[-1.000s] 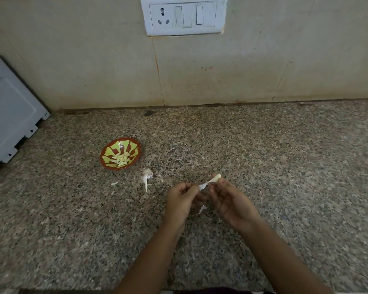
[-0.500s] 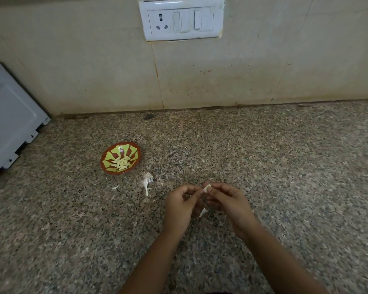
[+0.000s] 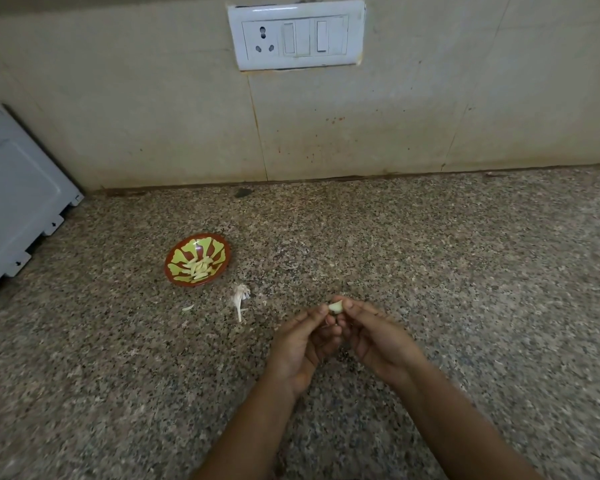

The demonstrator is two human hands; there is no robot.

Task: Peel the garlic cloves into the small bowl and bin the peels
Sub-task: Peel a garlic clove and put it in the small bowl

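Where the speckled stone counter (image 3: 465, 271) runs out at its left edge, a pale grey panel (image 3: 18, 202) sits against the wall. Small bowl (image 3: 219, 249), brown rim with a yellow-green pattern, left of the counter's centre and well short of the back edge; peeled cloves (image 3: 199, 266) heaped inside. Just right of the bowl and nearer the front edge: one loose peel scrap (image 3: 187, 308), then a dry garlic stalk with papery peels (image 3: 239, 297) lying on the stone. White switch plate (image 3: 297, 36) on the wall above the back edge, one socket and two rocker switches. Near mid-counter, left hand (image 3: 300, 344) and right hand (image 3: 374, 337) meet above the surface. Garlic clove (image 3: 336, 307) pinched between the thumb and forefinger tips of both hands; remaining fingers curled inward. Hands slightly blurred.
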